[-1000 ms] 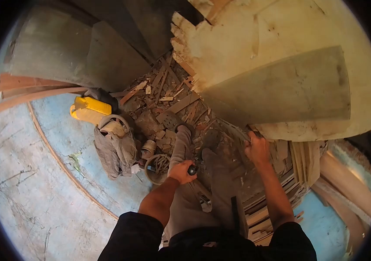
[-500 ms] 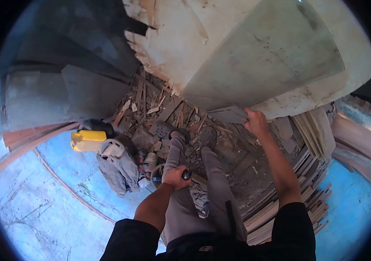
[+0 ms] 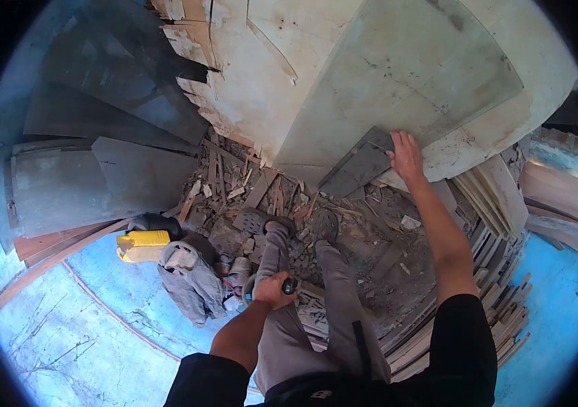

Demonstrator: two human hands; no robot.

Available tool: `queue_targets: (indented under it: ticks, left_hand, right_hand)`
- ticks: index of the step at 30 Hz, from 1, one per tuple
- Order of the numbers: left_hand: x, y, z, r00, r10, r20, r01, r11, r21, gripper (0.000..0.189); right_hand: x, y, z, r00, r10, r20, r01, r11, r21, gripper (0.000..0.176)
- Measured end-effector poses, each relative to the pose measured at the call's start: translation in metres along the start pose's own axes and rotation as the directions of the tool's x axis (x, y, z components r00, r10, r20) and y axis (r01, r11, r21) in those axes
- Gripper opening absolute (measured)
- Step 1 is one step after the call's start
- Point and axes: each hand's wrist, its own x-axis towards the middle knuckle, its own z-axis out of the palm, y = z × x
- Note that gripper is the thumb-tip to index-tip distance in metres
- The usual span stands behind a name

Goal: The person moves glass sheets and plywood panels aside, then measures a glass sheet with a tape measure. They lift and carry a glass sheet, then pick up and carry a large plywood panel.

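A black handle point(image 3: 290, 286) is gripped in the left hand point(image 3: 272, 292), held closed in front of the legs; only its rounded end is seen, and the rest is hidden by the hand, so its weight cannot be told. Farther right and higher up, a dark board point(image 3: 357, 166) is held tilted before a greyish sheet point(image 3: 414, 81), its upper right end pinched by the right hand point(image 3: 406, 159), with the fingers over the edge. It is judged to be stiff and fairly light, perhaps dusty and a little slick, with brittle corners; it is best taken by a long edge near the middle, since at one end it may swing. Around these, from the left, grey panels point(image 3: 51, 186) are seen leaning, then a yellow container point(image 3: 143, 245) and a grey cloth point(image 3: 193, 292) set beside the rubble point(image 3: 224, 234). Footing is made uneven by broken wood and lumps around the shoes point(image 3: 327, 225). Above, the way is narrowed by a pale board point(image 3: 255, 88) with a ragged, splintered left edge. At the right, space is taken up by upright slats point(image 3: 477, 202) and stacked strips point(image 3: 496, 325).
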Motion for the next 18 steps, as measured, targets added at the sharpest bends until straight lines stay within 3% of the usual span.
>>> queue_targets:
  ticks: [7, 9, 10, 12, 14, 15, 18]
  left_hand:
    - [0.003, -0.002, -0.002, 1.0, -0.025, -0.006, 0.024, 1.0, -0.016, 0.055]
    - [0.001, -0.002, -0.003, 0.999, -0.054, -0.008, 0.053, 0.998, -0.034, 0.055]
    - [0.0, -0.002, -0.005, 1.0, -0.002, -0.025, -0.001, 0.996, -0.084, 0.055]
    - [-0.006, -0.01, -0.007, 0.995, -0.018, -0.101, 0.001, 0.986, -0.164, 0.055]
    - [-0.008, -0.019, 0.001, 0.974, 0.085, -0.209, -0.129, 0.97, -0.207, 0.048]
    - [-0.012, -0.024, 0.002, 0.967, 0.024, -0.255, -0.088, 0.966, -0.245, 0.048]
    - [-0.018, -0.042, 0.008, 0.951, 0.04, -0.306, -0.143, 0.937, -0.32, 0.048]
  right_hand:
    - [0.0, -0.013, -0.011, 0.989, 0.029, -0.143, -0.027, 1.0, 0.015, 0.06]
    - [-0.008, -0.026, -0.021, 0.981, -0.012, -0.194, 0.018, 0.999, 0.03, 0.06]
    - [-0.008, -0.035, -0.023, 0.966, -0.054, -0.253, 0.07, 0.996, 0.053, 0.059]
    - [-0.014, -0.055, -0.021, 0.968, -0.132, -0.212, 0.148, 0.987, 0.062, 0.06]
    - [-0.016, -0.092, -0.017, 0.96, -0.234, -0.156, 0.246, 0.967, 0.063, 0.062]
    - [-0.016, -0.118, -0.013, 0.957, -0.26, -0.13, 0.275, 0.954, 0.118, 0.061]
    - [0.011, -0.201, 0.007, 0.91, -0.409, -0.058, 0.412, 0.884, 0.223, 0.059]
